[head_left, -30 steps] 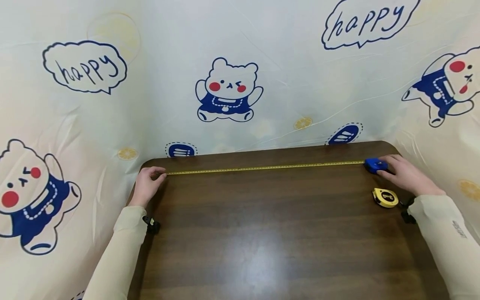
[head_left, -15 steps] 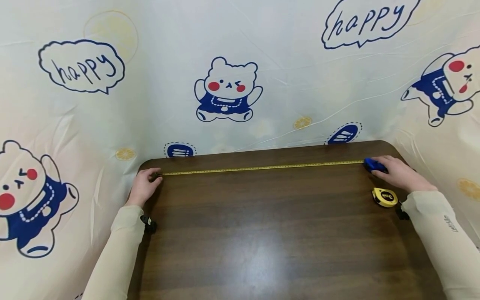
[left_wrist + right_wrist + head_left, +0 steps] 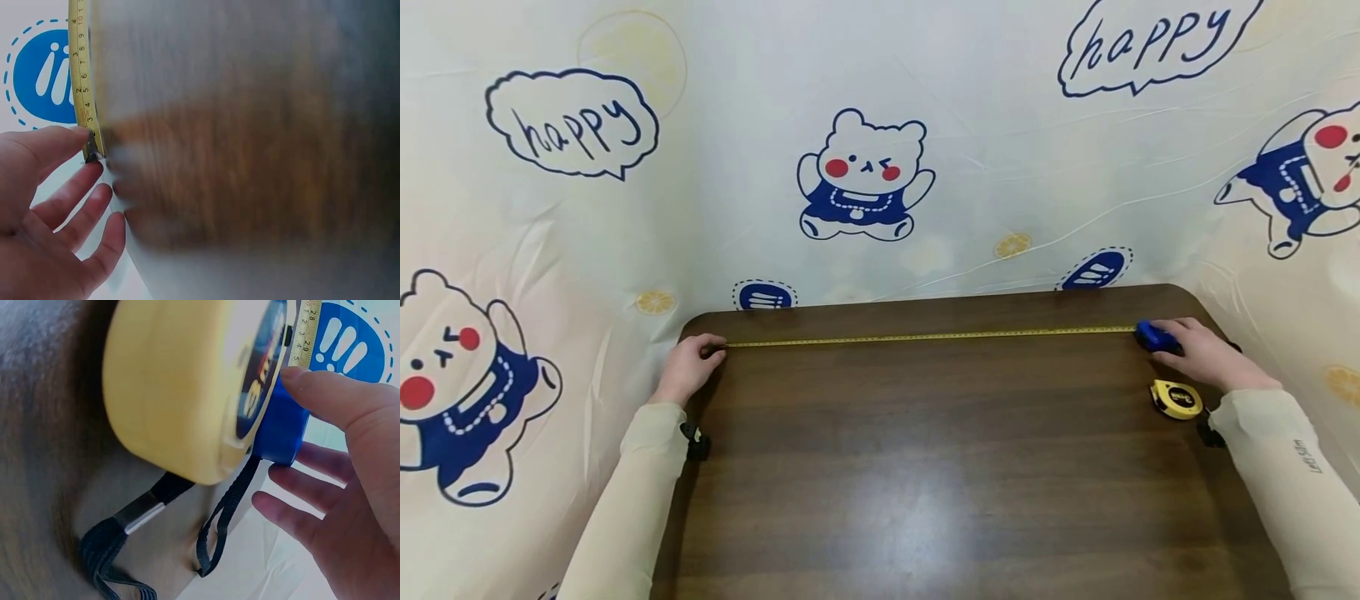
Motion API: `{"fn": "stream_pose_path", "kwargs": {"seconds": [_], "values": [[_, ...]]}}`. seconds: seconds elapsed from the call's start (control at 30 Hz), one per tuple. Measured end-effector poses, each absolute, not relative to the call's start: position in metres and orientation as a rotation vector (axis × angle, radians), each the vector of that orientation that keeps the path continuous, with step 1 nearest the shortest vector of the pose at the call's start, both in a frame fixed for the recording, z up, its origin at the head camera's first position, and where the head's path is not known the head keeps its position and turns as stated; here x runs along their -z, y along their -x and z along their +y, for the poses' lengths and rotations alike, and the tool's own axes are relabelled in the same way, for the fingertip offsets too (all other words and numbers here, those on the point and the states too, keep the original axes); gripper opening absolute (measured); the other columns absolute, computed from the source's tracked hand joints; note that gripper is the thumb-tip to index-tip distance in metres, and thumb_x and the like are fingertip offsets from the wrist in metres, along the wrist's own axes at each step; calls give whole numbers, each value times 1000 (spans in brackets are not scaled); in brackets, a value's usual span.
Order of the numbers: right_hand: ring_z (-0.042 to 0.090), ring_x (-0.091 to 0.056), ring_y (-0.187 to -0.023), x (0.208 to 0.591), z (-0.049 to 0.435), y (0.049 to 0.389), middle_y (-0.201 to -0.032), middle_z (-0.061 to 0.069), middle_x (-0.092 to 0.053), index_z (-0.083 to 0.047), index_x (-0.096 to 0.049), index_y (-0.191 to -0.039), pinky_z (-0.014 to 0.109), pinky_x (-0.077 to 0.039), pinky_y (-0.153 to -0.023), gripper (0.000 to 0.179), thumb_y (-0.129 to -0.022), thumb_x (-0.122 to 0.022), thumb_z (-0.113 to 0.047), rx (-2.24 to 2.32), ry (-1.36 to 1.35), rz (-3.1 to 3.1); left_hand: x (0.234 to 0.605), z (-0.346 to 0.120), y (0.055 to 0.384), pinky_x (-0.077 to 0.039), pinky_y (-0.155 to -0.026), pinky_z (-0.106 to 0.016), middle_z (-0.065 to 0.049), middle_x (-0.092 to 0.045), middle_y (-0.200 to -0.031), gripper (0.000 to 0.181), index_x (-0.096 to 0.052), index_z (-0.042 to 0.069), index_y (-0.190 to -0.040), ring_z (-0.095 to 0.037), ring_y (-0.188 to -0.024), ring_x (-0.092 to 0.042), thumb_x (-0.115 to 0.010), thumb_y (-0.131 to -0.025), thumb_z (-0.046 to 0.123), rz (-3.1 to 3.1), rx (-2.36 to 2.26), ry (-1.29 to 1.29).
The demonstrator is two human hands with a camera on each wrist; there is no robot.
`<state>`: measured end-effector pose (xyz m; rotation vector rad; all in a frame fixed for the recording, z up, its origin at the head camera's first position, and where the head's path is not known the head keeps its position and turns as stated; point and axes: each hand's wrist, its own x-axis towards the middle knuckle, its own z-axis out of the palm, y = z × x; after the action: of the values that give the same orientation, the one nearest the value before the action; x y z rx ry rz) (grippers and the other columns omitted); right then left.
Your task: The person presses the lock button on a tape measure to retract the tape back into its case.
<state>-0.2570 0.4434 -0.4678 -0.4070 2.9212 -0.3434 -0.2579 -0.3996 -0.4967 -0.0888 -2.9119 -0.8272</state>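
A blue tape measure [image 3: 1157, 337] lies near the table's back right corner, its yellow blade [image 3: 925, 337] drawn out straight along the back edge. My right hand [image 3: 1206, 354] holds the blue case; in the right wrist view the thumb lies on its near side and the fingers are partly behind it. At the back left corner, my left hand [image 3: 688, 367] pinches the blade's metal end hook [image 3: 92, 150] between thumb and index finger, the other fingers loosely bent below. Just in front of my right hand sits a yellow tape measure [image 3: 1176, 400], with nothing gripping it.
The brown wooden table [image 3: 910, 467] has rounded corners. A printed cloth [image 3: 737, 183] with bears and lettering hangs around its back and sides. A black wrist strap [image 3: 112, 544] trails from the yellow tape measure.
My left hand has shifted slightly left with the blade's end, closer to the table's left edge. The right hand's hold on the blue case has changed a little. The head view has moved slightly.
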Motion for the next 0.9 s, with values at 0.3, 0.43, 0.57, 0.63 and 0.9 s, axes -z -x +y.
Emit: {"fn": "stream_pose_path", "kwargs": {"seconds": [0.3, 0.43, 0.57, 0.63, 0.9], "values": [[67, -46, -121, 470, 447, 259, -136, 48, -40, 10, -42, -144, 77, -41, -97, 61, -95, -73, -8, 357, 481, 2930, 495, -407, 255, -46, -92, -60, -29, -69, -110, 18, -74, -4, -111, -46, -104, -61, -69, -95, 2, -2922, 779, 137], [65, -49, -122, 472, 447, 260, -139, 45, -45, 9, -44, -145, 76, -41, -98, 61, -94, -74, -6, 343, 517, 2929, 494, -410, 255, -46, -90, -60, -29, -70, -108, 14, -75, -4, -107, -46, -103, -61, -69, -95, 1, -2936, 777, 141], [63, -51, -118, 472, 448, 260, -133, 45, -47, 11, -45, -144, 75, -42, -97, 59, -94, -72, -4, 347, 517, 2924, 492, -414, 254, -47, -90, -59, -28, -70, -107, 12, -76, -3, -105, -45, -102, -62, -70, -96, 2, -2949, 775, 157], [61, -52, -116, 471, 449, 259, -131, 45, -47, 13, -45, -144, 74, -43, -97, 58, -94, -71, -2, 343, 517, 2919, 492, -415, 254, -47, -92, -60, -27, -70, -108, 11, -77, -2, -104, -44, -103, -62, -70, -96, 3, -2963, 780, 169], [61, -51, -113, 467, 451, 256, -128, 45, -43, 15, -48, -139, 74, -43, -95, 55, -92, -73, 1, 383, 530, 2924, 489, -419, 249, -43, -99, -62, -27, -70, -112, 12, -74, -3, -107, -45, -110, -59, -70, -99, 5, -2924, 845, 244]]}}
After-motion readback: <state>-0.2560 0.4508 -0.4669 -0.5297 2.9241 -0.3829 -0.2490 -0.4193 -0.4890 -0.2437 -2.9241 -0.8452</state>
